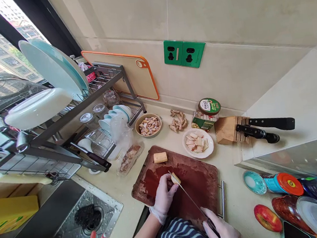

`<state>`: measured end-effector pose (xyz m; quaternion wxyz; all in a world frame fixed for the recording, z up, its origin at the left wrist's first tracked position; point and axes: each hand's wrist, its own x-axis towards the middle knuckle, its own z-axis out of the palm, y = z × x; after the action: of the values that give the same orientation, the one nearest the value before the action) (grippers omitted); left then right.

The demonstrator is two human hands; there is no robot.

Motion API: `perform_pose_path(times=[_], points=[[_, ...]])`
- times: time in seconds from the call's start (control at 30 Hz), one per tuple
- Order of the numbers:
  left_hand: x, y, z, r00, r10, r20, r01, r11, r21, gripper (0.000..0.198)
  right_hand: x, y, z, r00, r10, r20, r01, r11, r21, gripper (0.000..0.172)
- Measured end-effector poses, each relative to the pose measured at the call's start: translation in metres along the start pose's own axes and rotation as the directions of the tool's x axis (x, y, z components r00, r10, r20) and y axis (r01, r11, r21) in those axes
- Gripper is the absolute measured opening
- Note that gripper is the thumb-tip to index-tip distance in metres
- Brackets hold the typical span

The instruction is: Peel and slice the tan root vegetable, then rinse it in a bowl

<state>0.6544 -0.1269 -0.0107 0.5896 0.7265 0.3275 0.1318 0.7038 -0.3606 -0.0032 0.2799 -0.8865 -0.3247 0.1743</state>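
On the dark reddish-brown cutting board (195, 195), my left hand (164, 194), in a clear glove, steadies a short pale root piece (176, 178) that looks like lotus root. My right hand (221, 230), also gloved, grips the dark handle of a kitchen knife (191, 199). Its thin blade reaches up and left to the root piece, close to my left fingertips; how deep it has cut I cannot tell. A second cylindrical root piece (160, 157) lies near the board's far edge. Behind the board, a white plate (189, 154) bears pale cut chunks (196, 142).
Behind the board stand a bowl (150, 136) of garlic cloves, ginger (177, 120), a green-lidded jar (207, 111) and a knife block (228, 129). A dish rack (73, 102) and sink (68, 205) are left; an apple (267, 218) and jars are right.
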Motion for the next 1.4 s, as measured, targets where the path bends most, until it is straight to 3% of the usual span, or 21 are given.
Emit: perform_pose_path(times=[0.33, 0.67, 0.97, 1.1, 1.2, 1.4], points=[[0.003, 0.013, 0.0, 0.999, -0.003, -0.046, 0.005, 0.999, 0.044, 0.018, 0.002, 0.003, 0.01, 0.99, 0.069, 0.127, -0.033, 0.963, -0.267, 0.038], [0.002, 0.018, 0.001, 0.998, -0.051, -0.041, 0.053, 0.998, 0.042, 0.017, 0.01, -0.009, -0.002, 0.969, 0.134, 0.207, -0.087, 0.971, -0.221, 0.038], [0.002, 0.013, 0.002, 0.995, -0.07, -0.066, 0.076, 0.993, 0.094, 0.02, 0.03, -0.026, -0.022, 0.892, 0.208, 0.401, -0.125, 0.967, -0.223, 0.038], [0.002, 0.01, 0.003, 0.994, -0.075, -0.077, 0.082, 0.992, 0.093, 0.022, 0.041, -0.034, -0.025, 0.868, 0.259, 0.423, -0.152, 0.951, -0.27, 0.037], [0.002, 0.012, 0.003, 0.996, -0.066, -0.064, 0.071, 0.994, 0.078, 0.021, 0.04, -0.032, -0.023, 0.884, 0.234, 0.404, -0.139, 0.958, -0.252, 0.036], [0.0, 0.012, 0.0, 0.999, -0.037, 0.012, 0.036, 0.999, 0.041, 0.019, 0.03, -0.011, -0.028, 0.959, 0.08, 0.271, -0.061, 0.995, -0.079, 0.036]])
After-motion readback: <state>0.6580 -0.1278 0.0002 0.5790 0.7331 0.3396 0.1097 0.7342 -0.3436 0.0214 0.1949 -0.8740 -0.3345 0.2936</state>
